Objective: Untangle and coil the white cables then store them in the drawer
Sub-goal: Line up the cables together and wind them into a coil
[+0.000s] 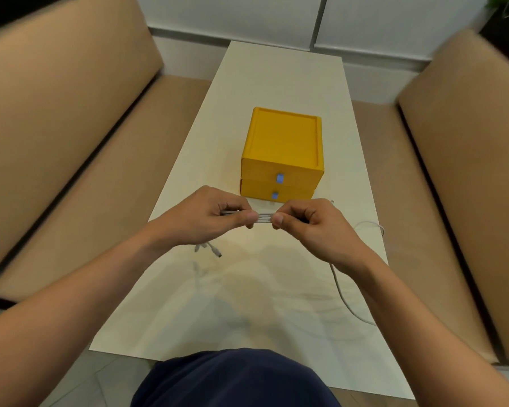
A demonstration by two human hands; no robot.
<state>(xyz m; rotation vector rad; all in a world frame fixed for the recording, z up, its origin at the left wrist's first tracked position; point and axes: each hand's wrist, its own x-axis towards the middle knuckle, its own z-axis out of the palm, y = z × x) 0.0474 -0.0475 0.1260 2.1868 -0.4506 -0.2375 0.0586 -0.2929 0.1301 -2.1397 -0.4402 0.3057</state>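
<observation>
Two hands, the left hand and the right hand. One white cable bundle, several strands thick. One loose white cable on the one tabletop; whether it is a separate cable cannot be told. One yellow drawer unit with two drawers, an upper drawer and a lower drawer, each with one blue tab. Two tan couches.

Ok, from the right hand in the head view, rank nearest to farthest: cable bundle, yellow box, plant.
1. The cable bundle, pinched by the right hand.
2. The yellow box, just beyond on the table.
3. The plant, far right corner.
</observation>
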